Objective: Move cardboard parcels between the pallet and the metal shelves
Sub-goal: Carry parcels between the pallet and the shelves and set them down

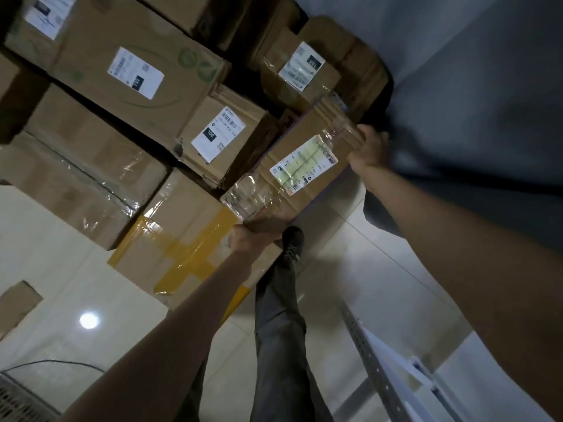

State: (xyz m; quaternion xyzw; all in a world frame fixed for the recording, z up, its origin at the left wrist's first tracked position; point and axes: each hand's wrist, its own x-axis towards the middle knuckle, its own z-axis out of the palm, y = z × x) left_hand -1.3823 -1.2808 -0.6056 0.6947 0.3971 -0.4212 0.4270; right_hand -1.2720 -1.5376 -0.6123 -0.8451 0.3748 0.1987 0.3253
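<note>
I hold a flat cardboard parcel [300, 166] with a pale green label and clear tape, at the right edge of a stack of parcels. My left hand [259, 231] grips its near end, fingers curled under the taped corner. My right hand [370, 147] grips its far end. Beside it lie a parcel with yellow tape [179, 242] and a parcel with a white "150" label [225, 138]. The pallet beneath the stack is hidden.
More labelled parcels [137, 71] fill the upper left. A perforated metal shelf upright [370, 360] runs along the lower right. My leg and shoe [292, 242] stand on the pale tiled floor [61, 263]. A grey wall [472, 86] is at the right.
</note>
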